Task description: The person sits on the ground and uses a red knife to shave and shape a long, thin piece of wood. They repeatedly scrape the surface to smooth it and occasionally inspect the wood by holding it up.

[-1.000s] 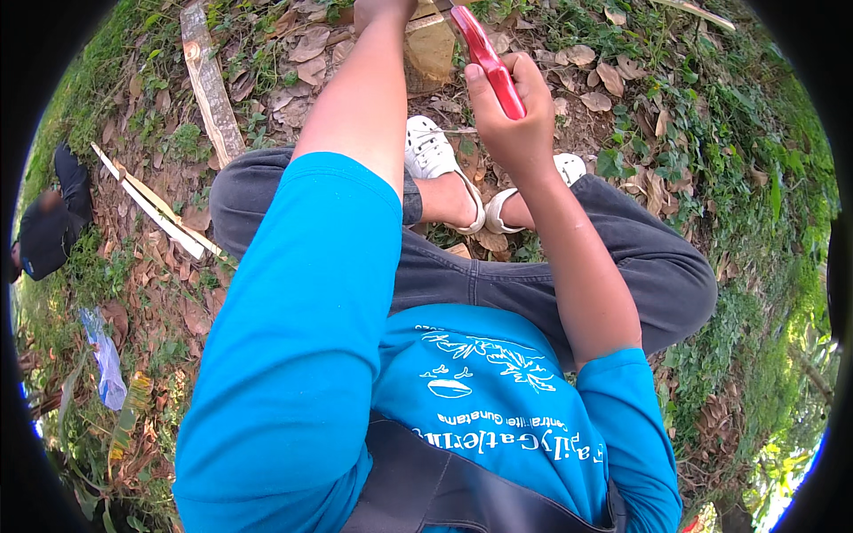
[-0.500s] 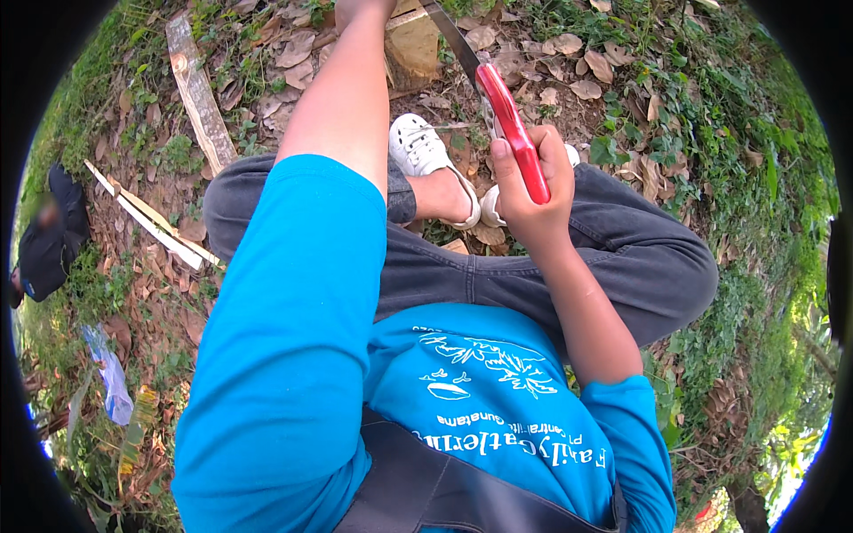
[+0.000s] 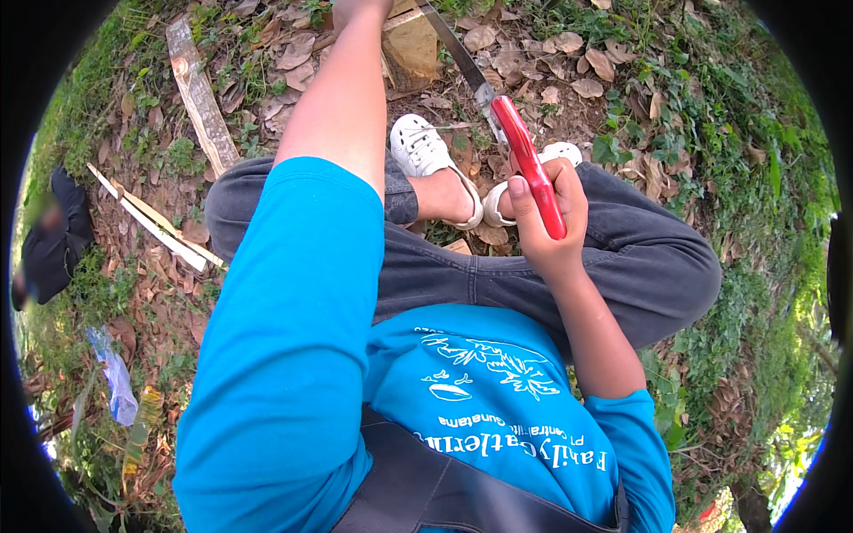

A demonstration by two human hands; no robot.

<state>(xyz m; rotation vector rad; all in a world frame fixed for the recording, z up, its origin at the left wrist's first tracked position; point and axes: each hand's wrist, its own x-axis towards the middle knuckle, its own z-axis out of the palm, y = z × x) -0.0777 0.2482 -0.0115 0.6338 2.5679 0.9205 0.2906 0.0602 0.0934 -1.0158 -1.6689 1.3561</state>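
Observation:
My right hand (image 3: 558,233) is wrapped round the glossy red, curved handle of a pruning saw (image 3: 524,147), thumb along its side. The saw's long dark blade slants away to the upper left and passes out at the top edge, beside a pale cut wooden block (image 3: 412,53). My left arm reaches straight ahead. Only the wrist and back part of my left hand (image 3: 360,8) show at the top edge, close to the block. Its fingers are cut off from view, so I cannot see what they hold or touch.
A bark-covered plank (image 3: 197,93) and thin split strips (image 3: 160,222) lie on the leafy ground at left. Near the far left edge is a person in dark clothing (image 3: 58,240), with a crumpled plastic wrapper (image 3: 115,377) nearer. My crossed legs and white clogs (image 3: 425,147) are below the saw.
The pruning saw and my right hand have moved back toward me and slightly right. My left arm has hardly moved.

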